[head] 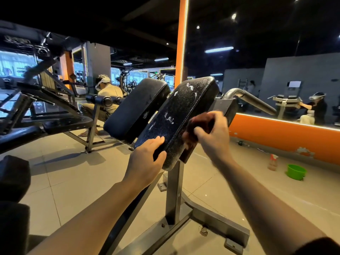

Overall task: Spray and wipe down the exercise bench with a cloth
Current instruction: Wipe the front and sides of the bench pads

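The right hand (214, 134) grips a brown cloth (199, 126) against the right edge of the tilted black bench pad (181, 115), which is speckled with white foam and stands on a grey steel frame (174, 190). The left hand (147, 159) clasps the pad's lower corner, thumb and fingers wrapped round it. A spray bottle (272, 162) and a green bucket (296, 172) stand on the floor, well apart to the right.

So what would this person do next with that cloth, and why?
Probably sweep the brown cloth, gripped in the right hand, up and across the right pad. White foam streaks and droplets still sit on the pad's middle and top, while the cloth is only at its lower right edge. The left hand holds the pad's lower end, seemingly steadying it.
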A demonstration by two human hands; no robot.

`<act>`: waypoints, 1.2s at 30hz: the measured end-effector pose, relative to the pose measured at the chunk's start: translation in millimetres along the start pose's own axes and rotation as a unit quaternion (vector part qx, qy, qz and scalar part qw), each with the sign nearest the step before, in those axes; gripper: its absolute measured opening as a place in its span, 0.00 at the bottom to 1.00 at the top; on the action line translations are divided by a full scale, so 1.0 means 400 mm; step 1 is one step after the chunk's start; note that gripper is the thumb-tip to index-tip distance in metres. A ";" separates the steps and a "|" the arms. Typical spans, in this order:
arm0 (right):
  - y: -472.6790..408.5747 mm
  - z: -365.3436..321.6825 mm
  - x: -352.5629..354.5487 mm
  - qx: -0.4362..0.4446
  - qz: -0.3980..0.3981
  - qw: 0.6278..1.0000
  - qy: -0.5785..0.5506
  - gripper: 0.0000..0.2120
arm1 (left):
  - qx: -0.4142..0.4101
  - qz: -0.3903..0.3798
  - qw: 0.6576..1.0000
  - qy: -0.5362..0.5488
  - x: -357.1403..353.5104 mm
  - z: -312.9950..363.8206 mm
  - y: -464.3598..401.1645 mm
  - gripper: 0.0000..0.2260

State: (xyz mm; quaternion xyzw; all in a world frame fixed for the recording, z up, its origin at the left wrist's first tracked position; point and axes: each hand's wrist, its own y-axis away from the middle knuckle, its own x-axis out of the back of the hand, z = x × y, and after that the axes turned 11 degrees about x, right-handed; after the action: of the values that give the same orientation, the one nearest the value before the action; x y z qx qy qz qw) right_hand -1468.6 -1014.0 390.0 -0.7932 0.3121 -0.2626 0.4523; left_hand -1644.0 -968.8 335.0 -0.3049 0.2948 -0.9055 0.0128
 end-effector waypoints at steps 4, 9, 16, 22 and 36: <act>-0.039 0.029 -0.034 -0.085 -0.076 0.992 -0.046 0.14 | 0.013 -0.002 1.000 0.005 -0.003 -0.003 -0.003 0.19; 0.141 0.003 -0.057 -0.011 -0.235 0.972 0.010 0.15 | 0.023 -0.004 0.999 0.026 0.001 -0.002 -0.011 0.17; -0.050 -0.020 -0.026 -0.052 -0.034 0.998 0.024 0.16 | 0.033 -0.019 0.999 0.036 0.009 0.000 -0.010 0.18; 0.153 -0.050 -0.096 0.002 -0.191 0.981 0.025 0.16 | 0.035 -0.026 0.998 0.054 0.014 0.004 -0.010 0.18; 0.231 -0.054 -0.105 0.001 -0.227 0.973 0.029 0.19 | 0.034 -0.034 0.997 0.062 0.018 -0.003 -0.009 0.18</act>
State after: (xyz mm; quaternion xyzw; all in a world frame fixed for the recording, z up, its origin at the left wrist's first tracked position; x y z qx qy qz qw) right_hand -1535.5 -1031.8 312.9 -0.8348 0.1362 -0.3815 0.3727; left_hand -1649.9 -966.6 340.3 -0.2577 0.2534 -0.9321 -0.0253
